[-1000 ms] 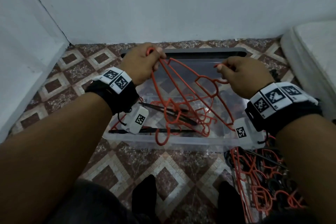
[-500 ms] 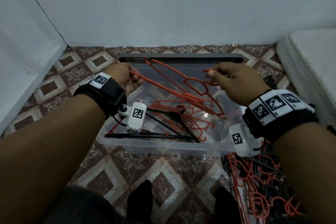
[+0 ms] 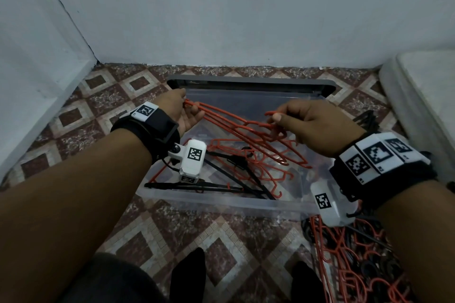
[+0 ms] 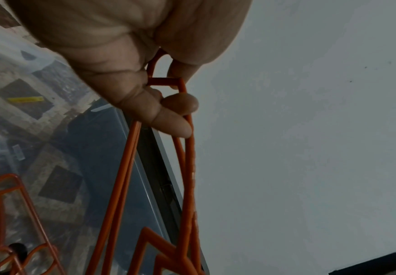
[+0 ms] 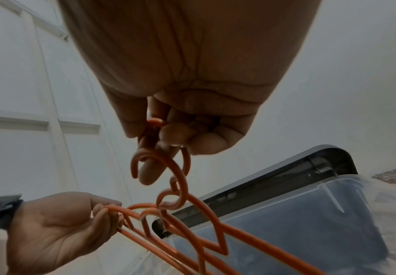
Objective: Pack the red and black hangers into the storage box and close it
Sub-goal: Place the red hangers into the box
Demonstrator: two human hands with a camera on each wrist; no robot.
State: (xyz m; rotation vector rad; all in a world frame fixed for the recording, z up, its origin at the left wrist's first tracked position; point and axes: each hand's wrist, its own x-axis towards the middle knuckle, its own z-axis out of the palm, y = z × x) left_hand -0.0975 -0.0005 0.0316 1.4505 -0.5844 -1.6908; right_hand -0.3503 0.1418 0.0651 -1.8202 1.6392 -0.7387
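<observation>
Red hangers (image 3: pixel 236 125) gripped by both hands over storage box (image 3: pixel 221 200)

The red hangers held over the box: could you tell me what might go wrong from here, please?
1. The red hangers could snag on the hangers already in the storage box, since hooks and bars cross there.
2. The left hand and right hand pinch only the ends, so the bundle may slip.
</observation>
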